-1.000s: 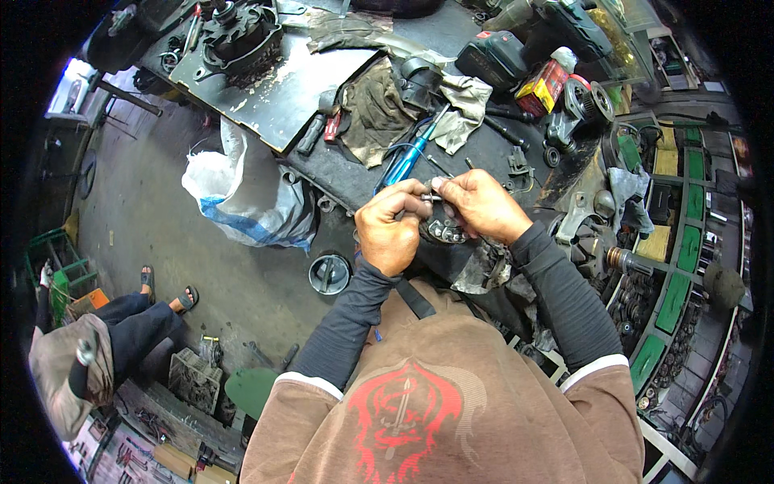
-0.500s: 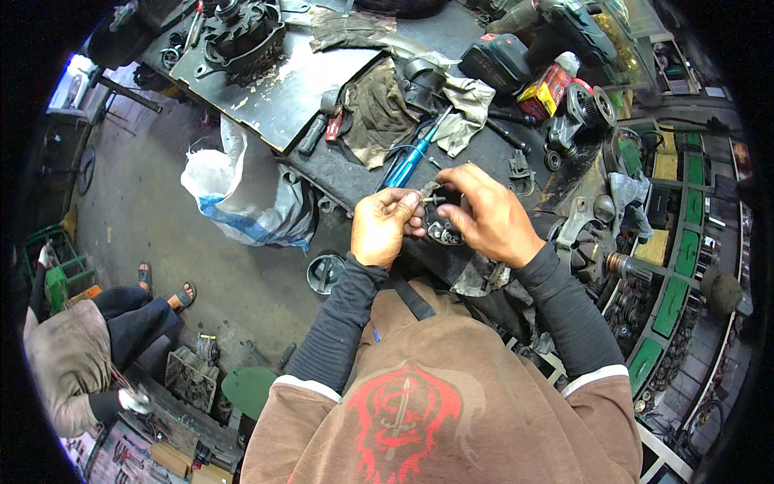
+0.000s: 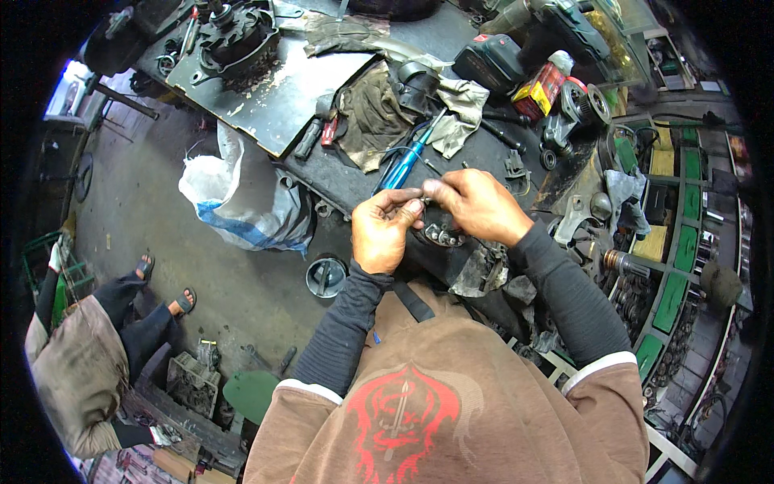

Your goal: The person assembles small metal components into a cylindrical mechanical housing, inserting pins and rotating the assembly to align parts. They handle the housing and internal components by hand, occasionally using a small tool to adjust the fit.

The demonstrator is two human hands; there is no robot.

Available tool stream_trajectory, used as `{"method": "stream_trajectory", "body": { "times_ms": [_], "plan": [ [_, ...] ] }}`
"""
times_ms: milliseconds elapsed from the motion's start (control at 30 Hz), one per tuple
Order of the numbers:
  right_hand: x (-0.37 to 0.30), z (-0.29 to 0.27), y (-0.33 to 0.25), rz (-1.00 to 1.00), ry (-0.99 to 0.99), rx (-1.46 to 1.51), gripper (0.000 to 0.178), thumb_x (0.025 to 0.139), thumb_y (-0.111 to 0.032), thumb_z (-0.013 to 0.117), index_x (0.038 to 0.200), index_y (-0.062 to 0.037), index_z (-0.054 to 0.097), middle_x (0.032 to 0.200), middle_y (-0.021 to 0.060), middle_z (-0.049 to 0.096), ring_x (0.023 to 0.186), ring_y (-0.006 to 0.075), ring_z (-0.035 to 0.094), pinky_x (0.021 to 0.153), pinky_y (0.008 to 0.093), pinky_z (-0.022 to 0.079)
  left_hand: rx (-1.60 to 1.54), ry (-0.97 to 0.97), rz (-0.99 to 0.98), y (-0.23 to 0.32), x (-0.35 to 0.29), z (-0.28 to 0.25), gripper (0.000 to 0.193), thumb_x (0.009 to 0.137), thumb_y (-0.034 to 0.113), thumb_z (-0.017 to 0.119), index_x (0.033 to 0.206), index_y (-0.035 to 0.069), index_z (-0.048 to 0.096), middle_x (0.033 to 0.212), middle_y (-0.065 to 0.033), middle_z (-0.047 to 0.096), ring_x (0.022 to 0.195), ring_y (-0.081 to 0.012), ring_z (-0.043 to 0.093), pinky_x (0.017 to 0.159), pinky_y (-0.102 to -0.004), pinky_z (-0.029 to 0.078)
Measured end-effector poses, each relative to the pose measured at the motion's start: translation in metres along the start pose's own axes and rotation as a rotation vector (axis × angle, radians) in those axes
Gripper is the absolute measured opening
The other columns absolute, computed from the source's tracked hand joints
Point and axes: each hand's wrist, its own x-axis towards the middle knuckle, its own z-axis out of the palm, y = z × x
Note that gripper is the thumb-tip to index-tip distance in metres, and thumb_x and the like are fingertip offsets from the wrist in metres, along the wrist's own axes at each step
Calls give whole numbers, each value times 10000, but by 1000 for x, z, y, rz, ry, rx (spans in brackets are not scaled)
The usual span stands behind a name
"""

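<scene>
Over the near edge of the workbench (image 3: pixel 334 179) my two hands meet fingertip to fingertip. My left hand (image 3: pixel 381 230) is closed, pinching a small metal part (image 3: pixel 425 199) between thumb and fingers. That part is mostly covered, so its exact kind is unclear. My right hand (image 3: pixel 481 208) is closed too, thumb and fingers pinched at the same part. Just under the fingers sits a dark round holder with small shiny metal pieces (image 3: pixel 443 235). A blue-handled screwdriver (image 3: pixel 401 169) lies beyond my hands, its shaft pointing away.
Rags (image 3: pixel 372 121), a black power-tool battery (image 3: pixel 489 63), a red-yellow box (image 3: pixel 540 90) and pulleys (image 3: pixel 576 105) crowd the bench. Left are a white sack (image 3: pixel 250 202) and a round can (image 3: pixel 326 276). A co-worker (image 3: pixel 81 367) is at lower left.
My right hand has drawn its fingers in, from loosely curved beside the small part to a pinch against my left fingertips. The co-worker has shifted, arms now farther apart.
</scene>
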Motion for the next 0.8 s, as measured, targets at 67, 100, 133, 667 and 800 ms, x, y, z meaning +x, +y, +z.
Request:
{"method": "stream_trajectory", "body": {
  "times_ms": [67,100,133,667,800],
  "plan": [
    [-12,1,-6,-169,89,57,368,940,-215,750,1228,-7,654,1000,181,710,952,330,703,853,438,547,-52,15,-46,-1,-1,0,188,992,-4,695,1161,-85,710,979,-109,755,797,-150,710,751,-275,595],
    [-12,7,0,-237,130,54,367,956,-161,746,1265,-6,623,956,133,703,919,249,696,817,376,556,-77,22,-61,-2,-1,1,187,989,-8,697,1158,-86,710,988,-109,756,801,-151,712,756,-278,598],
    [-10,14,5,-307,173,53,377,973,-107,742,1302,-4,591,913,85,696,887,168,689,781,313,565,-97,29,-75,-2,-2,1,185,985,-13,698,1155,-87,710,998,-110,756,805,-153,714,762,-281,601],
    [-7,32,8,-66,164,238,254,1051,-122,634,1258,-24,522,753,43,652,629,107,598,562,314,476,-24,-86,-284,-1,9,-18,193,1018,121,721,1141,-14,661,914,-48,705,727,-94,653,656,-241,556],
    [-5,30,7,88,127,222,241,1063,-137,611,1270,-41,533,755,41,654,605,116,605,567,311,480,33,-76,-124,4,5,-5,152,1005,93,731,1084,-26,680,895,-46,709,728,-106,665,671,-252,577]
  ]
}}
